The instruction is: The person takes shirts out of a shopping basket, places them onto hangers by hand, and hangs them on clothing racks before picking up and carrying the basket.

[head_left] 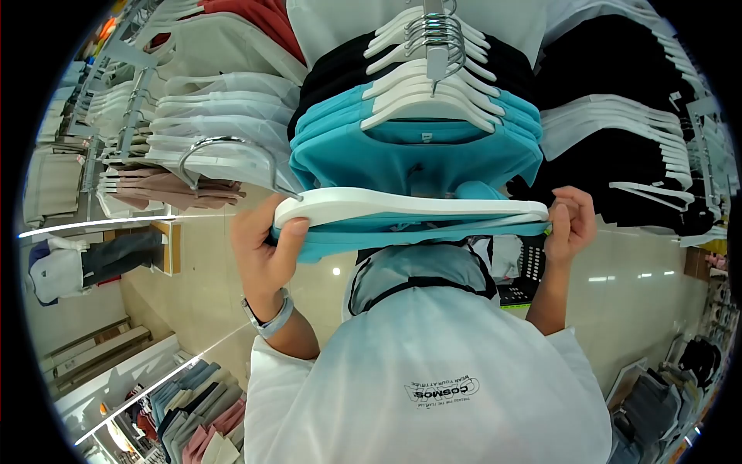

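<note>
A white hanger (410, 203) with a teal T-shirt (325, 241) on it is held across in front of my chest. My left hand (267, 243) grips its left end, thumb on top, close to where the metal hook (232, 143) rises. At the other end, my right hand (570, 224) pinches the hanger tip and the shirt's shoulder between thumb and fingers. Just beyond hangs a row of teal T-shirts (417, 158) on white hangers, with black shirts (332, 73) behind them. Most of the held shirt's body is hidden under the hanger.
A metal display arm (437, 58) carries the hanger hooks ahead. White garments (224, 116) hang at the left, black ones (610, 170) at the right. A black perforated basket (533, 263) is low beside my body. Folded-looking clothes (657, 410) sit at lower right.
</note>
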Demonstrator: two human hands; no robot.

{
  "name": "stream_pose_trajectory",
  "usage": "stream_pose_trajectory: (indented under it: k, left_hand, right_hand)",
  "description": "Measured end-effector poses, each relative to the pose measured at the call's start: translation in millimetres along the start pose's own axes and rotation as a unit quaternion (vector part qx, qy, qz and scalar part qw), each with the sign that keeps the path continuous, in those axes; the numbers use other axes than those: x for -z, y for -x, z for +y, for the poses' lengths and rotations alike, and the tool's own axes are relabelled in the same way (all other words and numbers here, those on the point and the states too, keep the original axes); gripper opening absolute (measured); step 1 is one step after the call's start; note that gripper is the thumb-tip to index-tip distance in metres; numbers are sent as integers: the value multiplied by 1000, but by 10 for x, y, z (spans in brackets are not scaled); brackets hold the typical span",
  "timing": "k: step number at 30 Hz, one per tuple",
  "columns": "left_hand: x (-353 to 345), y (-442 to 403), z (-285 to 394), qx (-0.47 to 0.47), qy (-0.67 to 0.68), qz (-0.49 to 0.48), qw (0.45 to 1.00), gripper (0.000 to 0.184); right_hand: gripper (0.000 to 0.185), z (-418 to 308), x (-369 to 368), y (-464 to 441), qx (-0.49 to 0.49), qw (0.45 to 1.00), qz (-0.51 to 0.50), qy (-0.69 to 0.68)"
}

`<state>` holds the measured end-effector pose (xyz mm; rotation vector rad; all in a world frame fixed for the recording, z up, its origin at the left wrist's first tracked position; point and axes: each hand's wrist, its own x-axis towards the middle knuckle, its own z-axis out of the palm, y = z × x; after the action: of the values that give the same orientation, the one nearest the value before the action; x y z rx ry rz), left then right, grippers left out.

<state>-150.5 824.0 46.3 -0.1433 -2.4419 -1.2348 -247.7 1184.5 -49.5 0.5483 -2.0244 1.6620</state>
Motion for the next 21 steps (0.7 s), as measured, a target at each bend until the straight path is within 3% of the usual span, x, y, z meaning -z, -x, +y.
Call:
stream_pose_trajectory:
  k: [4,7,10,12,16,17,20,21]
  left_hand:
    - [-18,-51,8,6,5,-26,1000,21]
    - [-84,-91,50,28,-4,-83,996,19]
    - [-191,-111,103,6,12,-92,996,16]
    - [-245,-124,132,-27,32,-84,996,13]
    - [-220,-163,136,-41,39,-78,995,11]
    - [-251,-188,150,-51,15,-71,996,14]
    - [-392,-240,110,-24,13,-96,995,17]
    - [-469,-268,116,-32,-6,-103,994,19]
  right_hand:
    - [19,-59,88,19,-19,998,-43,-45]
    - [14,-226,160,-125,-89,992,-76,-37]
    - [24,-552,22,-218,-9,975,-191,-113]
    - [32,-763,-222,-295,9,976,-199,-92]
    - [39,-480,-90,-381,-80,941,-329,15]
    - [32,-381,-19,-404,-94,901,-422,32]
    - [25,-371,-47,-361,-94,878,-454,122]
    - [21,-374,-127,-367,-29,898,-418,134]
